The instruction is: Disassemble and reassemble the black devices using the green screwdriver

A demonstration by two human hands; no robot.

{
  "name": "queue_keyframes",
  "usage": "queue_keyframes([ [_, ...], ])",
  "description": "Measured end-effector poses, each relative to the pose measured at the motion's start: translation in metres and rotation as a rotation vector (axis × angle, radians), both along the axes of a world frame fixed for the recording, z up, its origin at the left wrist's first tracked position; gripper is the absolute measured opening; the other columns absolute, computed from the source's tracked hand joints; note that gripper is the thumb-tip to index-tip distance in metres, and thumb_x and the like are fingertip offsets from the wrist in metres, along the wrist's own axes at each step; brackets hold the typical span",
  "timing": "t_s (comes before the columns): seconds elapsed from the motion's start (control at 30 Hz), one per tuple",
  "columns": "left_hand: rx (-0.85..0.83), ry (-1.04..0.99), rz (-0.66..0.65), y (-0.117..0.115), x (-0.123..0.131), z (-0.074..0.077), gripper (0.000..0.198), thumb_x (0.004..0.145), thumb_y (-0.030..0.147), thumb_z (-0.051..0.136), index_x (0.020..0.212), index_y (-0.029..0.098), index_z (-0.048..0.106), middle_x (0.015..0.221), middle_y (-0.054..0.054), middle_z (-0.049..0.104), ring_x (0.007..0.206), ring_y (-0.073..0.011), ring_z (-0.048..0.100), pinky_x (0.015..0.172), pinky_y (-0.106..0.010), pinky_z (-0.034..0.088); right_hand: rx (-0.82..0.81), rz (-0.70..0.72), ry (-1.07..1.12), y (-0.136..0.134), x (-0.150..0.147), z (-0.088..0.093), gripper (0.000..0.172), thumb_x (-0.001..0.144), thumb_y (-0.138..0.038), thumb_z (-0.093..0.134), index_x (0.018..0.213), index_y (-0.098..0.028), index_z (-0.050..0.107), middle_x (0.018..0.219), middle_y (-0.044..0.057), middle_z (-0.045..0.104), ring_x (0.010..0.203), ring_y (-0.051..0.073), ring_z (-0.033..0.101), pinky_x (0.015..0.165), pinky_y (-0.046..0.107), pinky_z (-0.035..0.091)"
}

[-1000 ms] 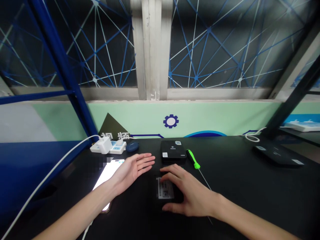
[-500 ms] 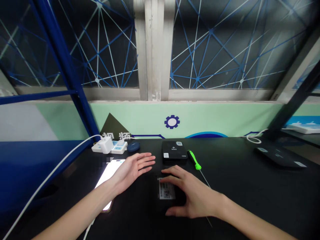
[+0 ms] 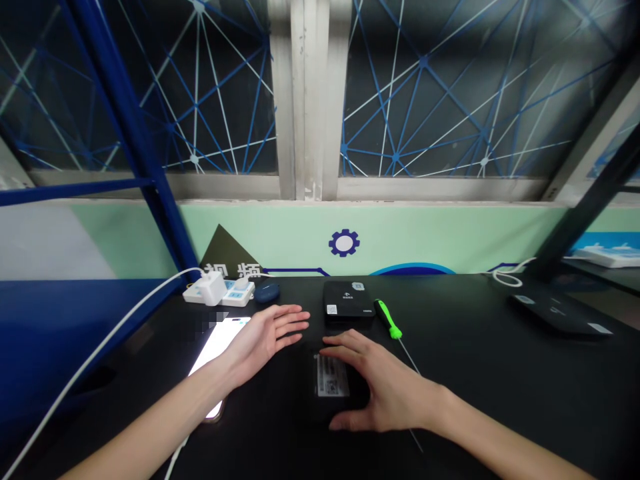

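Observation:
My left hand [image 3: 265, 337] lies flat and open on the black table [image 3: 475, 400], palm down, with its wrist above a lit smartphone [image 3: 217, 353]. It holds nothing. My right hand [image 3: 387, 387] spans a dark box [image 3: 350, 400] with a white barcode label [image 3: 332, 375], fingers at the far edge and thumb at the near edge. Beyond it stands a black set-top box [image 3: 349, 302]. A green-handled screwdriver [image 3: 389, 320] lies to its right, and the thin shaft passes under my right hand.
At the table's far edge are a white power strip [image 3: 220, 293] with a plugged-in charger and a dark blue oval case [image 3: 267, 292]. A flat black device [image 3: 557, 313] lies at the right. A blue steel upright [image 3: 130, 140] rises at the left.
My right hand has slid slightly toward me and to the right, uncovering more of the label. My left hand has barely moved.

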State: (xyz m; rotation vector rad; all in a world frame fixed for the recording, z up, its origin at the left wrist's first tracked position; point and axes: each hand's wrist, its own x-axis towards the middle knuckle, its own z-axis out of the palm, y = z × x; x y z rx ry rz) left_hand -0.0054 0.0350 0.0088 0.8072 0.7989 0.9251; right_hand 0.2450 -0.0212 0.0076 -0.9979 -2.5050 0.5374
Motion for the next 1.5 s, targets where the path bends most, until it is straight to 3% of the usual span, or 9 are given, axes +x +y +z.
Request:
queue_keyframes([
  [0.17, 0.0, 0.021, 0.005, 0.0008, -0.0002, -0.0031, 0.026, 0.093, 0.028, 0.054, 0.11, 0.012, 0.065, 0.129, -0.019, 0.063, 0.12, -0.0294, 0.061, 0.104, -0.042, 0.045, 0.006, 0.012, 0.028, 0.0005, 0.0002, -0.0024, 0.099, 0.067, -0.062, 0.077, 0.147, -0.014, 0.044, 0.141, 0.017, 0.053, 0.127, 0.033, 0.049, 0.11, 0.046, 0.038],
  [0.5, -0.003, 0.026, 0.018, 0.0009, 0.0002, -0.003, 0.025, 0.093, 0.028, 0.054, 0.109, 0.013, 0.066, 0.126, -0.017, 0.065, 0.115, -0.0277, 0.063, 0.1, -0.04, 0.047, -0.029, 0.0, 0.029, 0.0006, 0.0007, -0.0038, 0.094, 0.063, -0.057, 0.081, 0.143, -0.021, 0.049, 0.144, 0.013, 0.047, 0.13, 0.032, 0.044, 0.11, 0.046, 0.038],
  [0.93, -0.005, 0.041, 0.043, -0.0001, 0.0002, -0.0025, 0.022, 0.092, 0.028, 0.055, 0.104, 0.014, 0.068, 0.123, -0.016, 0.066, 0.111, -0.0256, 0.064, 0.091, -0.035, 0.051, 0.016, -0.004, -0.025, -0.0021, -0.0015, 0.0013, 0.086, 0.065, -0.053, 0.078, 0.14, -0.02, 0.053, 0.143, 0.013, 0.05, 0.128, 0.034, 0.045, 0.11, 0.049, 0.037],
  [1.5, -0.015, 0.05, 0.046, -0.0004, 0.0019, -0.0007, 0.023, 0.093, 0.028, 0.054, 0.104, 0.013, 0.068, 0.123, -0.016, 0.066, 0.109, -0.0251, 0.064, 0.089, -0.034, 0.05, -0.03, -0.014, -0.018, 0.0019, 0.001, 0.0, 0.084, 0.064, -0.059, 0.081, 0.138, -0.028, 0.056, 0.145, 0.009, 0.049, 0.13, 0.033, 0.046, 0.11, 0.047, 0.037],
])
